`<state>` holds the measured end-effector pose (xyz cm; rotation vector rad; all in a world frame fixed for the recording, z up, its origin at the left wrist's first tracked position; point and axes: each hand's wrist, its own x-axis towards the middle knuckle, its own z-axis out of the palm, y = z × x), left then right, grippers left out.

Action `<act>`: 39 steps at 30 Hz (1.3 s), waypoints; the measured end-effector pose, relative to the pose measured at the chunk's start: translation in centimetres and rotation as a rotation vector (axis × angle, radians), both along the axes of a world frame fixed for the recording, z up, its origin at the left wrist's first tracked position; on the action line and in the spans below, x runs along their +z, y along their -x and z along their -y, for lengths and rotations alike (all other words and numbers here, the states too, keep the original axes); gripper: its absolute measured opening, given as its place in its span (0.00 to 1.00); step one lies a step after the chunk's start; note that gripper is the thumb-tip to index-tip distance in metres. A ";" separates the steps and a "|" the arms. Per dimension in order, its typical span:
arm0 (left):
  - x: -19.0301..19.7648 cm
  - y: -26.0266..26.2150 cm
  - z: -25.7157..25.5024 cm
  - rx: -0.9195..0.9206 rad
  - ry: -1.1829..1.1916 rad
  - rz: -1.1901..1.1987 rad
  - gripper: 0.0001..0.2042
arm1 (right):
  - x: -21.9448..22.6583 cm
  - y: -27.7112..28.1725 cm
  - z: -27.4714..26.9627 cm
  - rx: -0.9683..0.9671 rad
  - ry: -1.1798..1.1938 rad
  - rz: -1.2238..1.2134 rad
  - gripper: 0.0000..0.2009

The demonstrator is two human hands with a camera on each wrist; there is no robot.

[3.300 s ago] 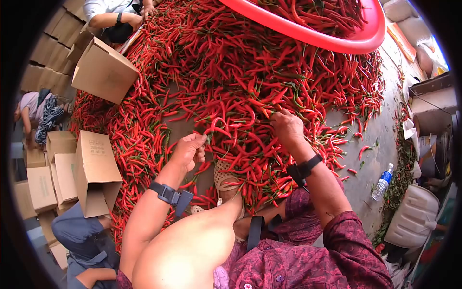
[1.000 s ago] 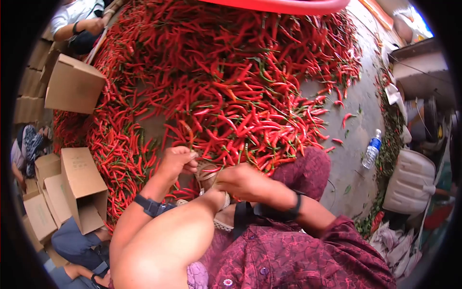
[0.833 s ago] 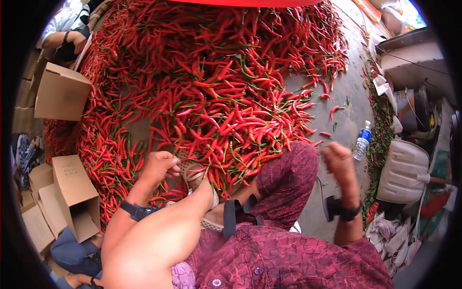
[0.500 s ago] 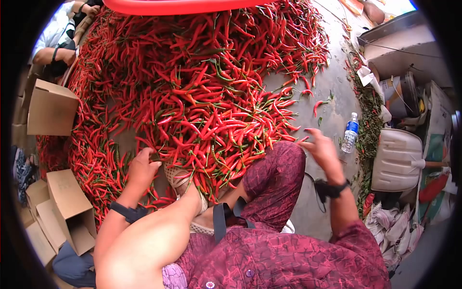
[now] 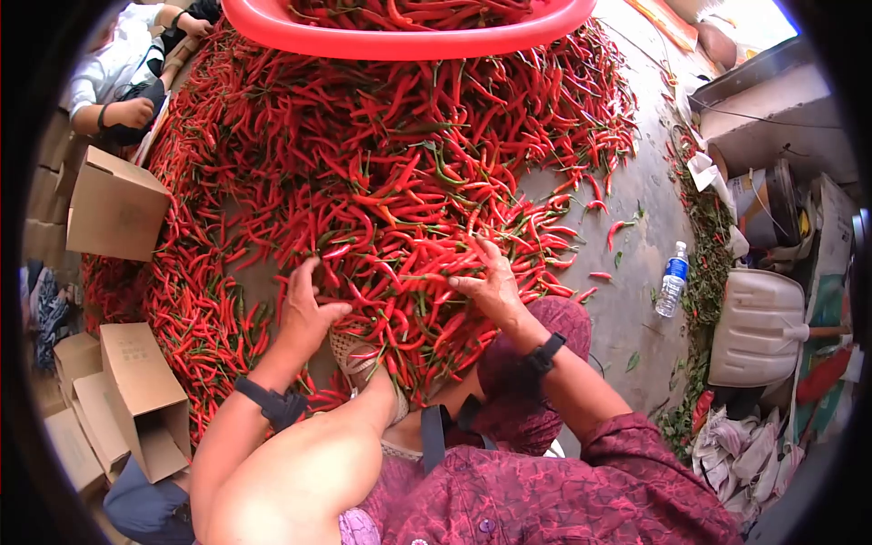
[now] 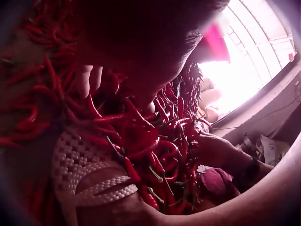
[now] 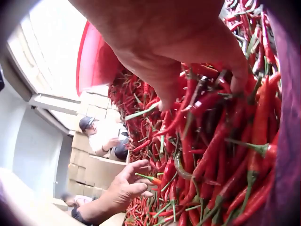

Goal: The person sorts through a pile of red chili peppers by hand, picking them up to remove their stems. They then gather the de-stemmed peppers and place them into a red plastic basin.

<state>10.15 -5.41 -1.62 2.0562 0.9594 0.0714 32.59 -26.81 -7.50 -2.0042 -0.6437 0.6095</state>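
A large heap of red chili peppers (image 5: 391,227) with green stems spreads in front of me in the head view. My left hand (image 5: 304,313) is at the heap's near left side, thumb and fingers spread apart. Across from it, my right hand (image 5: 495,289) reaches into the near right side, its fingers extended among the peppers. Peppers lie between the two palms. In the right wrist view, a pepper with a green stem (image 7: 149,179) overlaps the left fingers, and the right fingertips dip among the peppers. Deep shadow covers the left hand in its own wrist view.
A red plastic tub (image 5: 409,41) full of peppers stands on the heap's far side. Cardboard boxes (image 5: 141,381) are at left, where another person (image 5: 118,86) sits. A water bottle (image 5: 672,280) and a white shovel (image 5: 754,327) lie at right. My sandaled foot (image 5: 363,359) is beneath the heap's near edge.
My right hand has swung from over the floor at right back to the peppers. The left hand has shifted forward and spread its fingers. More of the tub shows at the top.
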 end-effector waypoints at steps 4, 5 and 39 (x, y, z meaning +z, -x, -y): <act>-1.6 -0.9 -4.6 0.006 -0.245 0.040 0.46 | 1.5 0.6 -2.2 0.069 0.188 -0.029 0.49; -2.1 -1.4 -5.7 0.018 -0.113 0.034 0.47 | 2.6 1.8 -3.1 0.114 0.194 0.040 0.50; -0.8 15.2 -7.2 0.496 0.873 -0.119 0.25 | 6.7 11.0 -6.3 0.947 -0.482 0.473 0.11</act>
